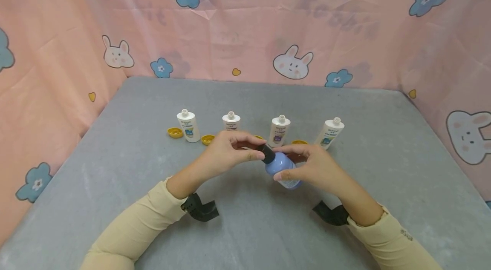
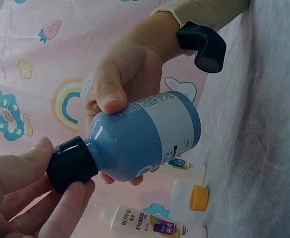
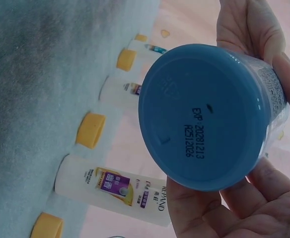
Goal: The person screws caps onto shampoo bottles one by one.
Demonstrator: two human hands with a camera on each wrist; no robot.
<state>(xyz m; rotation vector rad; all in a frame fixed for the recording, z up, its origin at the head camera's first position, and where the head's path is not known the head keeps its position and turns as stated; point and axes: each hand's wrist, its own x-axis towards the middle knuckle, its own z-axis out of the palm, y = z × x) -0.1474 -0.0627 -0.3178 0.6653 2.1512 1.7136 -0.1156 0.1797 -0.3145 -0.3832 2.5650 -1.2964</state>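
Note:
A blue bottle (image 1: 279,164) with a white label and black cap is held tilted above the table, its capped neck toward the left hand. My left hand (image 1: 226,150) pinches the black cap (image 2: 72,163) between thumb and fingers. The cap sits on the bottle's neck. Around the body of the bottle curl the thumb and fingers of my right hand (image 1: 316,170). In the right wrist view the bottle's flat base (image 3: 202,117), printed with a date, faces the camera.
Behind the hands several white bottles stand in a row without caps, among them a leftmost bottle (image 1: 189,126) and a rightmost bottle (image 1: 330,133). Yellow caps, such as the leftmost cap (image 1: 175,133), lie beside them on the grey table (image 1: 115,185). A pink printed cloth (image 1: 238,27) hangs around the table.

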